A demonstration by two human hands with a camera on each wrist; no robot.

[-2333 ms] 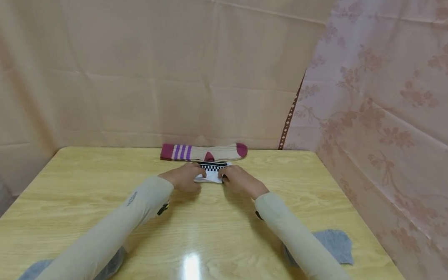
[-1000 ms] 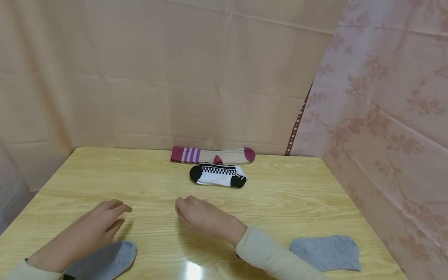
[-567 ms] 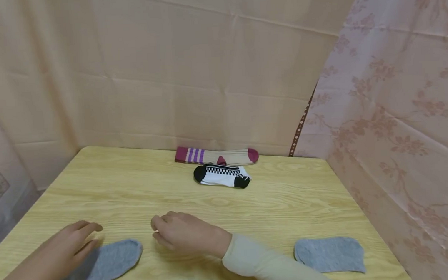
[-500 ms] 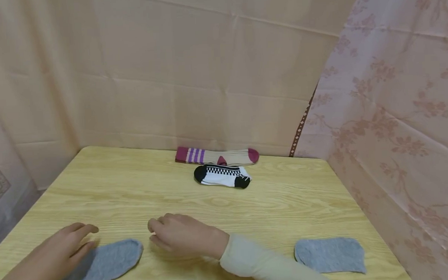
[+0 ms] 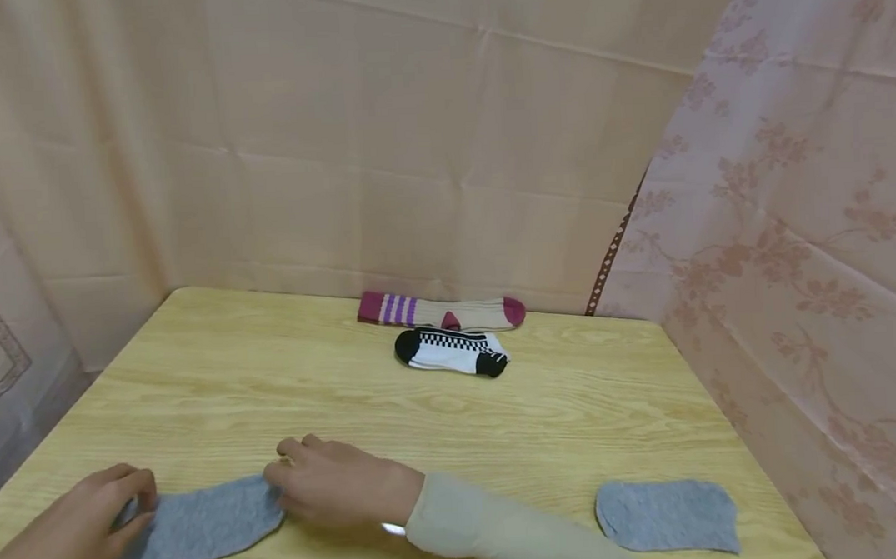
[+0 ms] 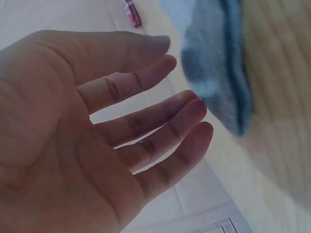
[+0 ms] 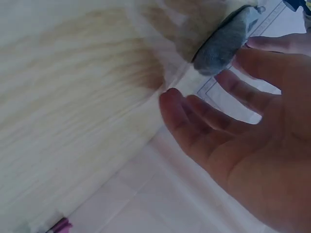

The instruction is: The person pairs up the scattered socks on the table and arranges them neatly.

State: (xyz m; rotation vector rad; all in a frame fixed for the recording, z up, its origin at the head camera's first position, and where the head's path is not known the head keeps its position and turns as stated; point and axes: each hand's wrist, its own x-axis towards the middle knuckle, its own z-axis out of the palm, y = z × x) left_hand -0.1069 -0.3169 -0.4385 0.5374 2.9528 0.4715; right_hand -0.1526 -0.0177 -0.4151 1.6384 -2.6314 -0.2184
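A grey ankle sock [image 5: 207, 522] lies flat at the front left of the table, between my two hands. My left hand [image 5: 91, 520] is over its left end, thumb and fingers apart; in the left wrist view the loosely bent fingertips come right up to the edge of the grey sock [image 6: 214, 63]. My right hand [image 5: 344, 484] is at the other end, fingertips overlapping its tip. The right wrist view shows the right hand's fingers [image 7: 184, 116] gently bent and spread, with the sock [image 7: 223, 46] just beyond them.
A second grey sock [image 5: 667, 516] lies at the front right. Toward the back is a white sock pair with black ends and checks [image 5: 447, 356], close before a cream, maroon and purple-striped sock pair [image 5: 457, 312]. Cloth curtains [image 5: 412, 148] hang behind the wooden table [image 5: 286, 361].
My hands have let go of the black-and-white socks at the back and come toward the front left. The left hand has lowered to the grey sock's left end; the right hand has reached its right end.
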